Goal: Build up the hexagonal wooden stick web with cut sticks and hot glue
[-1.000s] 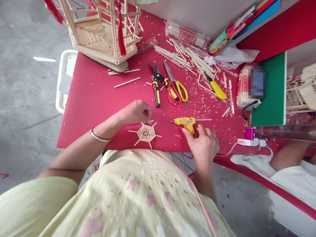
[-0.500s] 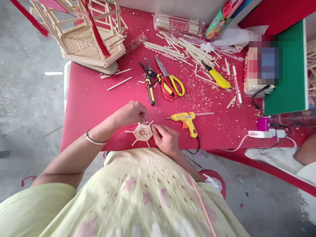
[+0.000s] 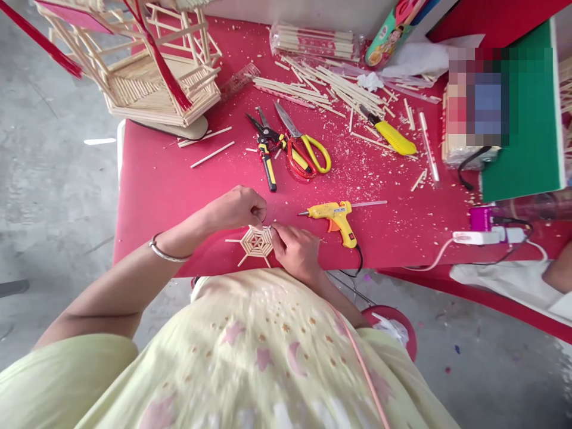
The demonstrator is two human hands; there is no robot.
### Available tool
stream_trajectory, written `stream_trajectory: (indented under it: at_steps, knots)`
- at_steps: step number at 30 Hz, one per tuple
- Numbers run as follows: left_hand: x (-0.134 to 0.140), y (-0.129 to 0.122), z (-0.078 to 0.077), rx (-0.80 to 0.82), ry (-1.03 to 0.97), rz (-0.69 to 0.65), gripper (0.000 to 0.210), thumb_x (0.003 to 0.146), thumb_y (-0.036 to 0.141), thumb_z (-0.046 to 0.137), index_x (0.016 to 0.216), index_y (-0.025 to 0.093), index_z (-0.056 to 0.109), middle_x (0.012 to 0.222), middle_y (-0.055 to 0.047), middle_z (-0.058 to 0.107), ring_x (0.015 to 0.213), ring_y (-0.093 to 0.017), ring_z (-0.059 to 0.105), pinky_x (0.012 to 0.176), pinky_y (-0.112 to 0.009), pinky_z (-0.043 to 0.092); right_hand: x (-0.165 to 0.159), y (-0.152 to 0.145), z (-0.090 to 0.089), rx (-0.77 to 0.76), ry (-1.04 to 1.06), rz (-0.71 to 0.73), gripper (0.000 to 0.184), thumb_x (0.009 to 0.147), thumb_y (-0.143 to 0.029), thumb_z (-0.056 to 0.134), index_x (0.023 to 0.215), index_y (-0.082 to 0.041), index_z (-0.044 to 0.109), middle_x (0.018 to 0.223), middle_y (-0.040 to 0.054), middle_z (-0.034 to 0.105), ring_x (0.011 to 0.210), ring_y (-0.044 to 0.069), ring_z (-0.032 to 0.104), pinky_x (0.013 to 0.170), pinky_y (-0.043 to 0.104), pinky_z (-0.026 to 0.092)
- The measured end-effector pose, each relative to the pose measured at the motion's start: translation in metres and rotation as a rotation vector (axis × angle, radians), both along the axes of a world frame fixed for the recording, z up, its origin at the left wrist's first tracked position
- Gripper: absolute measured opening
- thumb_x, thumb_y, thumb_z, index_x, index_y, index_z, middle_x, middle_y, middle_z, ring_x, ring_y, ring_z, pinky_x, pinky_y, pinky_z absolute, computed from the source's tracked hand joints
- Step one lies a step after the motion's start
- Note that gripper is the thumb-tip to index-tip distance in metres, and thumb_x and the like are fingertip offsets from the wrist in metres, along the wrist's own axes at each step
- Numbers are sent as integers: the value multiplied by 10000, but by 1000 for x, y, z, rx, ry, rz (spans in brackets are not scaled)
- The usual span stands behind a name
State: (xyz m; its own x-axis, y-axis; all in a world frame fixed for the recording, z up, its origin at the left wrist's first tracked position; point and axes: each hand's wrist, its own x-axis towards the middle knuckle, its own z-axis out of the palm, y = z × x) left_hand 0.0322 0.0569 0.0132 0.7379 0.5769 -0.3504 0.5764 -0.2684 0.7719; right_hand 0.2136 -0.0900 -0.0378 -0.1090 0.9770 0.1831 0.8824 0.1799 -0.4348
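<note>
A small hexagonal web of wooden sticks (image 3: pixel 257 242), with stick ends jutting out like spokes, lies near the table's front edge. My right hand (image 3: pixel 295 249) is closed on its upper right side, thumb and fingers pinched there. Over the top edge of the web, my left hand (image 3: pixel 245 208) is curled with its fingertips pinched together. Whatever those fingertips hold, if anything, is hidden. Just right of my hands lies a yellow glue gun (image 3: pixel 335 215), its nozzle pointing left and a clear glue stick in its back.
Pruning shears (image 3: pixel 267 152) and scissors (image 3: pixel 306 149) lie beyond my hands. A yellow utility knife (image 3: pixel 393 136), loose sticks (image 3: pixel 330 86) and shavings spread behind. A tasselled stick model (image 3: pixel 156 83) stands back left. A power strip (image 3: pixel 476 238) sits at right.
My left hand has come down slightly against the web's top edge. My right fingers have shifted up over its upper right spoke. The fine thread near the glue gun's nozzle no longer shows.
</note>
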Motion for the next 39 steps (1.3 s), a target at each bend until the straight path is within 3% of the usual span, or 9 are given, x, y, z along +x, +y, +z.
stream_trajectory:
  at_steps: [6,11,18,30,39]
  knots:
    - [-6,1,1,-46,15,-3,86,732,185,632,698,154,704,601,41,606,587,-78,492,571,-184,361,0,0,0,-10,12,-8,265,1053,-320,545,1193,-248,758,948,44,805,772,153,709,748,274,449]
    - [-7,3,0,-52,49,-21,221,719,191,637,894,167,771,716,23,710,665,-100,604,626,-181,413,-1,1,-1,-27,-8,-33,298,1057,-309,525,1257,-245,736,935,46,795,776,160,706,733,276,441]
    - [0,5,5,-126,72,-41,148,728,225,662,825,175,763,698,32,696,657,-97,599,623,-189,408,-2,2,2,-109,-61,-60,358,1051,-310,520,1359,-248,692,953,62,784,788,168,695,684,260,420]
    - [9,11,10,-104,186,-168,216,679,140,645,836,197,782,695,38,715,650,-105,616,601,-194,392,-2,4,4,-138,-33,-49,334,1050,-314,528,1315,-277,727,961,51,790,806,161,697,707,251,423]
    - [4,7,8,-161,115,-78,200,675,149,645,819,185,779,681,36,710,623,-98,603,587,-178,407,-2,4,3,-120,-13,-40,318,1044,-315,537,1282,-267,742,954,42,799,793,159,705,704,256,430]
